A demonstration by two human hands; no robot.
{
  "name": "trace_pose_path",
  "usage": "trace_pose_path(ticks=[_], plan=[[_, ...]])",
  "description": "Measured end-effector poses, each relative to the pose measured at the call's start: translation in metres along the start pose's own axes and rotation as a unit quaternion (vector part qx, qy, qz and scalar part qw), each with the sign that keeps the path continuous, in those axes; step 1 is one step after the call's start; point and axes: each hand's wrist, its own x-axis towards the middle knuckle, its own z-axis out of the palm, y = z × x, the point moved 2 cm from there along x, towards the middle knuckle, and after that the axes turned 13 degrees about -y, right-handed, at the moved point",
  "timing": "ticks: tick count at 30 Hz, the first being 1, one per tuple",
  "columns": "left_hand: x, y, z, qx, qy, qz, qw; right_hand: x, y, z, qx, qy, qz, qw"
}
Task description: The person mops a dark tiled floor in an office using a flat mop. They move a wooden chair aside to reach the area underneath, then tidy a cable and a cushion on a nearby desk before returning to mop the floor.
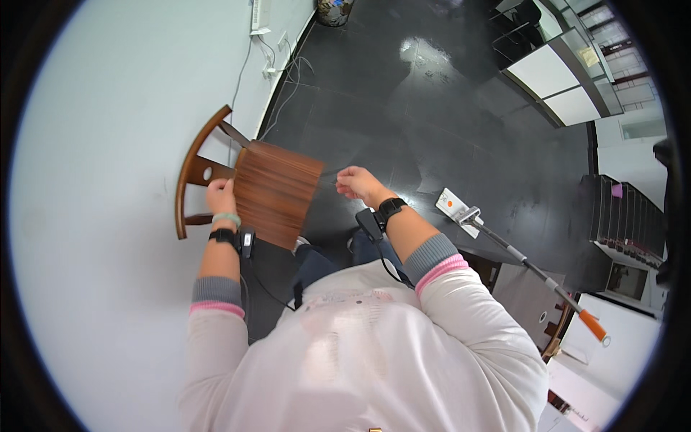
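A wooden chair (278, 189) with a brown grained seat stands before me, its curved backrest (189, 162) against the pale wall. My left hand (221, 197) is at the backrest's slotted centre splat, thumb and fingers drawn together. Whether it grips the wood or something small is hidden. Off the seat's right edge, my right hand (357, 184) hangs in the air with its fingers curled. Thin dark lines show between that hand and the seat, too blurred to name. Each wrist wears a black strap with a small device (370, 224) and a cable.
Grey cables (294, 81) run from wall sockets onto the dark tiled floor (367, 119). To the right leans a flat mop (507, 245) with an orange grip. A grey table (521, 289) is beyond it; white-panelled desks (545, 70) stand at upper right.
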Motion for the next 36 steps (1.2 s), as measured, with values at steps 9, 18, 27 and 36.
trace_pose_path(ticks=[9,18,27,36], plan=[[-0.053,0.146,0.208,-0.165,-0.155,-0.016,0.974,-0.097,0.002,-0.145,0.037,0.070,-0.083,0.993],[0.004,0.271,0.393,-0.161,-0.284,-0.118,0.938,-0.112,-0.070,-0.361,0.053,0.090,-0.122,0.987],[0.038,0.325,0.468,-0.217,-0.302,-0.168,0.913,-0.114,-0.113,-0.425,0.002,0.062,-0.122,0.991],[0.025,0.292,0.451,-0.313,-0.179,-0.165,0.918,-0.131,-0.124,-0.449,-0.091,0.028,-0.106,0.990]])
